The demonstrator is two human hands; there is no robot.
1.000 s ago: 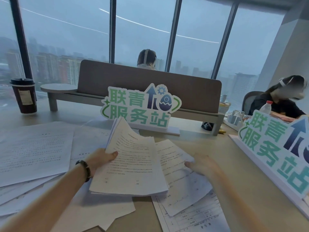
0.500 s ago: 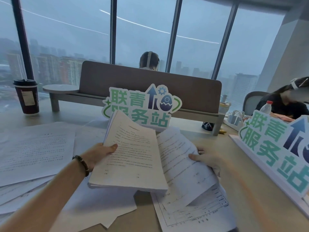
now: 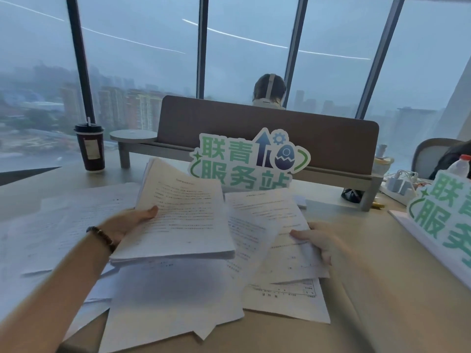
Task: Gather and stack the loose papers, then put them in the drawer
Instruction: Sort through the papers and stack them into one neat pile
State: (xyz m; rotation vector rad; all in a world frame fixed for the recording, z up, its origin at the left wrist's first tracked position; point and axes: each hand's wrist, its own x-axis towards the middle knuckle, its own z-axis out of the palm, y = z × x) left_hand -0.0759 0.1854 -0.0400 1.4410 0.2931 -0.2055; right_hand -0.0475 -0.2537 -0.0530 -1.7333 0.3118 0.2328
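Observation:
My left hand [image 3: 127,224] grips a thick stack of printed papers [image 3: 183,215] by its left edge and holds it tilted above the desk. To the right, my right hand [image 3: 323,240] pinches a couple of loose sheets [image 3: 275,220] at their right edge, lifted beside the stack and partly tucked under it. More loose sheets [image 3: 58,225] lie spread over the left of the desk, others [image 3: 173,307] lie below the stack, and a printed form [image 3: 285,299] lies flat under the right-hand sheets. No drawer is in view.
A green-lettered sign [image 3: 244,159] stands just behind the papers, and a second sign [image 3: 441,220] at the right. A dark coffee cup [image 3: 90,147] stands at back left. A brown desk divider [image 3: 331,146] crosses the back. A person sits beyond it, another at far right.
My right hand has picked the loose sheets up off the desk and raised them beside the stack. My left hand has lifted the stack higher.

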